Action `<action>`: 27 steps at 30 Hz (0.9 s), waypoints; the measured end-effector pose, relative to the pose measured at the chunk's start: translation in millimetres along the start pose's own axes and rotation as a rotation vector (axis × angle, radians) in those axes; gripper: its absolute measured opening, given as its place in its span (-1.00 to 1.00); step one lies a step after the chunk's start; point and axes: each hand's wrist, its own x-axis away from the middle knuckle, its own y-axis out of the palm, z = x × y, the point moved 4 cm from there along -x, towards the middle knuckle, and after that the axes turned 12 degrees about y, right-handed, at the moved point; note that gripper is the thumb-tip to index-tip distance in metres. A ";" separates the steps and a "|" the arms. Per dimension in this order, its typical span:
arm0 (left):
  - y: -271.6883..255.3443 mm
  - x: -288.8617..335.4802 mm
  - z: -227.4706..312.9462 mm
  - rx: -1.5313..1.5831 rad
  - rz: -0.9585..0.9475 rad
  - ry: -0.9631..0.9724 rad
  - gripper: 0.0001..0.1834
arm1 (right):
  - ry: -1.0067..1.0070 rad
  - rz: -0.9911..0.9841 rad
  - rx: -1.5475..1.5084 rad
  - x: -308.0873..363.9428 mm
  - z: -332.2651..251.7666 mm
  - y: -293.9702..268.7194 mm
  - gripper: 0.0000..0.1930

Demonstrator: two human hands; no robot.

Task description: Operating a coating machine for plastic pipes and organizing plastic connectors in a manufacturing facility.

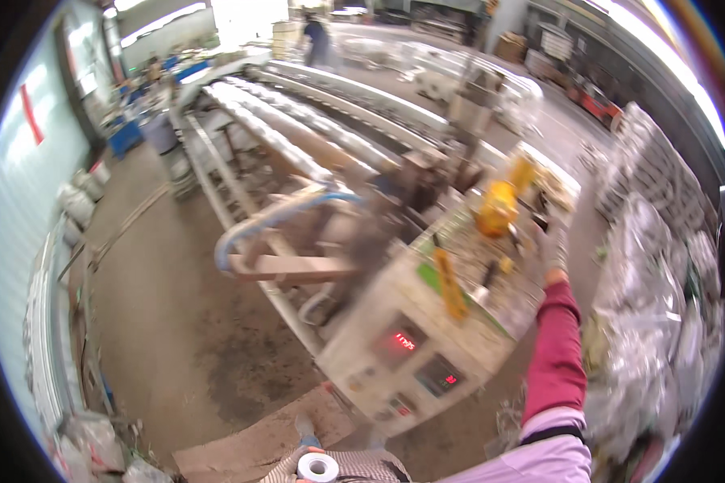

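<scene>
My right arm, in a magenta sleeve, stretches over the top of a white control cabinet (pixel 362 354). At its far right edge my right hand (pixel 554 245), seemingly in a pale glove, is next to a small dark object (pixel 541 219); blur hides its fingers. A yellow container (pixel 498 208) stands just left of that hand. On the cabinet top lies a yellow-handled tool (pixel 451 286), perhaps a cutter. At the lower edge, a white roll (pixel 318 468) sits against my front. A skin-coloured sliver, apparently my left hand (pixel 311 452), shows at its rim; its grip is hidden.
A long machine with shiny rollers (pixel 266 133) runs away behind the cabinet. A blue-edged curved frame (pixel 282 221) juts out left. Plastic-wrapped bundles (pixel 636 282) pile up at right. A person (pixel 317 44) stands far back. Cardboard (pixel 258 439) lies underfoot.
</scene>
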 end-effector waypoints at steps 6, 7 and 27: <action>-84.9 53.0 26.2 0.040 0.141 0.111 -0.11 | -0.302 0.301 0.178 69.8 -95.0 -45.2 -0.81; -102.8 62.6 30.7 0.025 0.168 0.128 -0.11 | -0.425 0.401 -0.057 112.5 -129.6 -59.6 -0.83; -539.8 68.7 297.9 0.544 0.455 0.604 -0.24 | 0.305 -1.652 -0.749 720.2 -676.7 404.7 -0.24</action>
